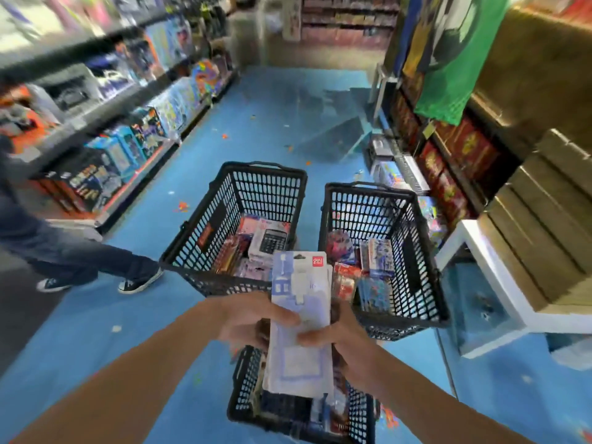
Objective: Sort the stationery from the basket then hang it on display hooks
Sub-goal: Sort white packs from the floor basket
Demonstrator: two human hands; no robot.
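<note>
Currently, the flat carded pack (301, 318) is held in both hands above the blue floor (128, 331), over the near basket (245, 382) and just short of the two far ones.

Layout, left to right:
- Another person's legs (80, 254) stand close to the left basket (205, 219), which holds a boxed calculator (272, 240) and other packs.
- Left hand (246, 320): holding the pack's left edge, thumb across its face.
- Right hand (346, 341): holding the right edge at mid-length, thumb on the face.
- Right basket (413, 251): loaded with colourful packs.

Orientation: the pack's long axis runs away from the person, leaning slightly right. The end with the hanging slot and red label (317, 261) points forward, toward the gap between the far baskets. The opposite end hangs over the near basket. The printed face is up.

Likely faults:
- Slip. The hold is only at the edges, mid-length; if one hand lets go before the other is firm, the pack may pivot and fall back into the near basket, unsorted.
- Missort. The forward end points between the two baskets, so a careless release could put it in the wrong one.
- Collision. The person at left is near enough to knock the left basket.
- Slot damage. Bending the card would spoil it for a hook.
</note>
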